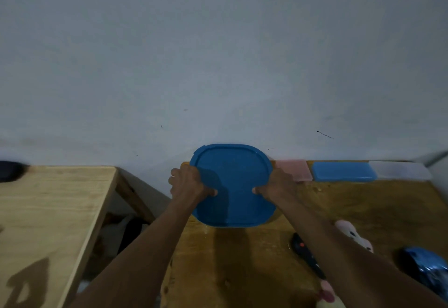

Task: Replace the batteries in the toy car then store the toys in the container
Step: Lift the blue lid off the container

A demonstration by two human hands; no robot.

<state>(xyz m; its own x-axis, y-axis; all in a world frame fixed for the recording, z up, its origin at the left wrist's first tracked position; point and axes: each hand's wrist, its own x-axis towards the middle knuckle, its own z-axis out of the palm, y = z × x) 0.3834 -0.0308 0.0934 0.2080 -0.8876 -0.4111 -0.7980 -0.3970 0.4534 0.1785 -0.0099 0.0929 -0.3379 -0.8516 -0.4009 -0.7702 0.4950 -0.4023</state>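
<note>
A container with a blue lid [234, 179] stands at the back of the brown table, against the wall. My left hand [188, 182] grips its left rim, thumb on top of the lid. My right hand [278, 185] grips its right rim the same way. A shiny blue toy car [423, 267] lies at the right edge of the table. A black remote with a red button [304, 252] lies partly under my right forearm. A pink toy [351, 233] sits just beyond that forearm.
Three flat boxes line the wall to the right: pink [297, 170], blue [344, 171], white [401, 170]. A lighter wooden table [48, 208] stands to the left, with a gap between the tables. Another pink object [326, 292] lies at the bottom.
</note>
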